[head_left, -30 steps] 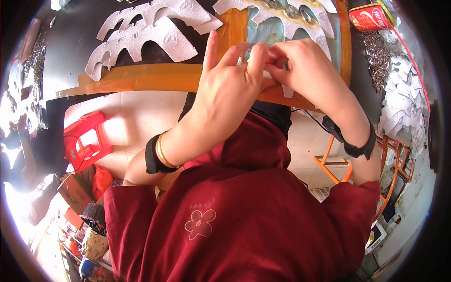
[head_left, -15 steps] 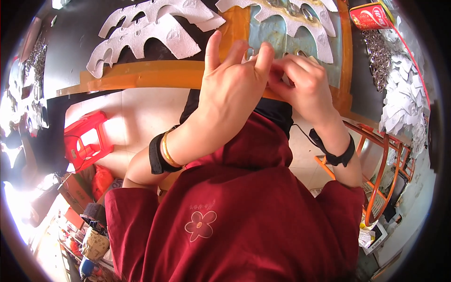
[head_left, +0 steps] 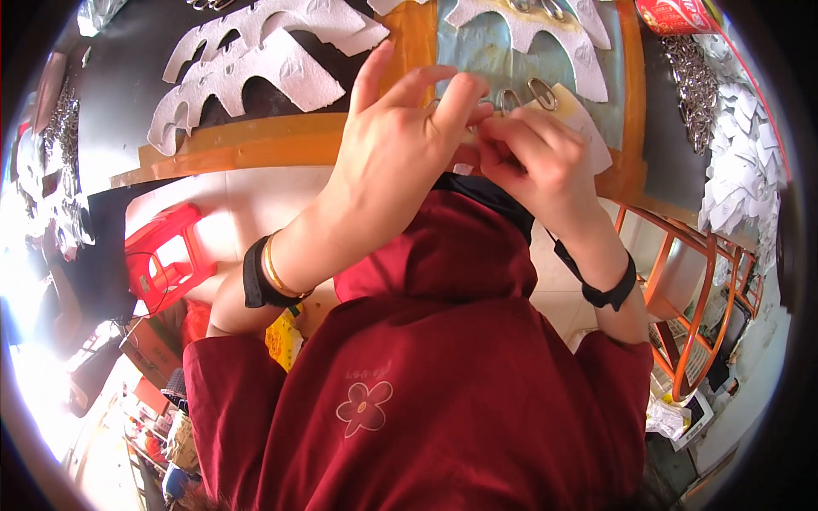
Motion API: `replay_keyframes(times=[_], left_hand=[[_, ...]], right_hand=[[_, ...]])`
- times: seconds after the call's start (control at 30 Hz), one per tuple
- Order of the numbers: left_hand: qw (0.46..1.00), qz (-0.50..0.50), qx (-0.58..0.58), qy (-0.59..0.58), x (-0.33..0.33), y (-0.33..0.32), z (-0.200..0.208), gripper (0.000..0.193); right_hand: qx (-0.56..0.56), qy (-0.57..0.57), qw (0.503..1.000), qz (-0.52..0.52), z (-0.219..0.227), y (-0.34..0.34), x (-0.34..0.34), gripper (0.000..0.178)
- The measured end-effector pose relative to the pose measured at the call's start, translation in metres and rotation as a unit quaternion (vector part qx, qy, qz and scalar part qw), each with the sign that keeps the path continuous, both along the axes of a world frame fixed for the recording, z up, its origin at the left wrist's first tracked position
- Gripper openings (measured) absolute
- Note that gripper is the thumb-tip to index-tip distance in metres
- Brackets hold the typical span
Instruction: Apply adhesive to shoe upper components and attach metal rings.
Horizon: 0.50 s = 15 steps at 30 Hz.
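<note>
Pinched with left hand and right hand a white cutout reaching out beyond the right hand, with two metal loops apparently already fitted and any remaining fitting hidden.

Bright light glares left of the red stool.
</note>
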State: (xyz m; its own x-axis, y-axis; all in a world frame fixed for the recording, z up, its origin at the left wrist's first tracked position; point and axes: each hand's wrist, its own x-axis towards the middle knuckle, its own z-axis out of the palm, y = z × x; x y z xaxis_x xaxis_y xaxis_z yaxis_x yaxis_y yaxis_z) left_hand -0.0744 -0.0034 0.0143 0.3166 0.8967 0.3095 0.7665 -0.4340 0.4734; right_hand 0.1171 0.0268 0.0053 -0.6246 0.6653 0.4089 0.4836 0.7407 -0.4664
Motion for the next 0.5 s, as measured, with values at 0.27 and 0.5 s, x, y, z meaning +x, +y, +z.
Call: replay_keyframes(times=[0.27, 0.5], left_hand=[[0.998, 0.000, -0.021, -0.051, -0.003, 0.001, 0.011, 0.047], [0.994, -0.064, 0.008, -0.093, -0.012, 0.016, 0.013, 0.029]], right_hand=[[-0.036, 0.032, 0.999, -0.007, -0.001, -0.004, -0.001, 0.017], [0.055, 0.003, 0.996, -0.066, 0.000, 0.007, -0.002, 0.015]])
